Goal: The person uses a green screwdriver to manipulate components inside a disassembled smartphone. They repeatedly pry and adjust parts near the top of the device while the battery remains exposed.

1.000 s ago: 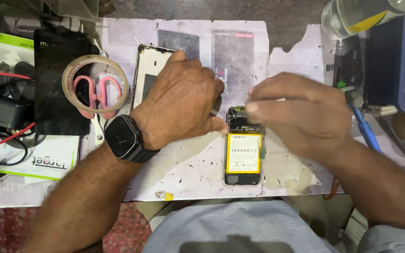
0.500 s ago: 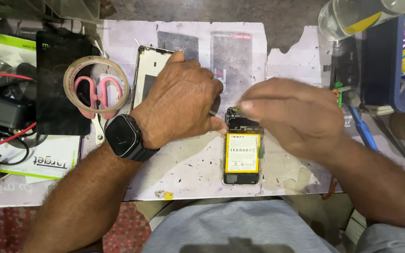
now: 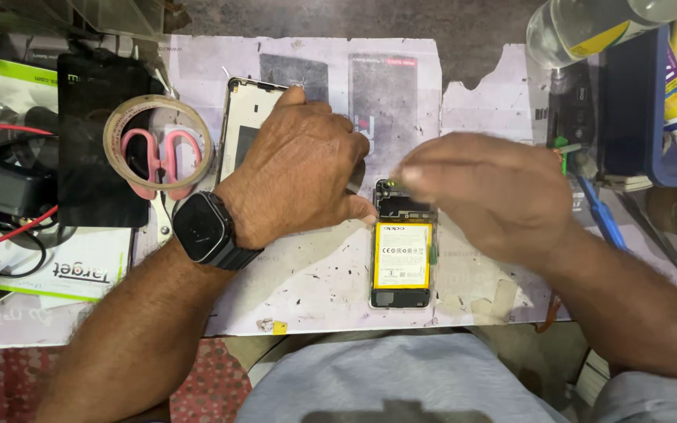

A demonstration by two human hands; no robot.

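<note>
An opened phone (image 3: 402,266) with a yellow battery lies face down on the worn white mat (image 3: 315,290). My left hand (image 3: 303,172), with a black watch (image 3: 201,229) on its wrist, rests at the phone's upper left corner, fingers curled against its edge. My right hand (image 3: 487,196) is blurred and hovers over the phone's upper right, fingertips pinched together near the top of the circuit board. What those fingertips hold is not visible. A detached phone back frame (image 3: 246,129) lies partly under my left hand.
A tape roll (image 3: 119,125) and pink scissors (image 3: 164,160) lie on a black box (image 3: 92,196) at the left, beside cables and a charger (image 3: 1,192). At the right stand a blue tray (image 3: 628,102), a clear bottle (image 3: 589,27) and a blue-handled tool (image 3: 601,221).
My right hand has shifted a little left over the top of the phone and is blurred with motion. My left hand has stayed in place.
</note>
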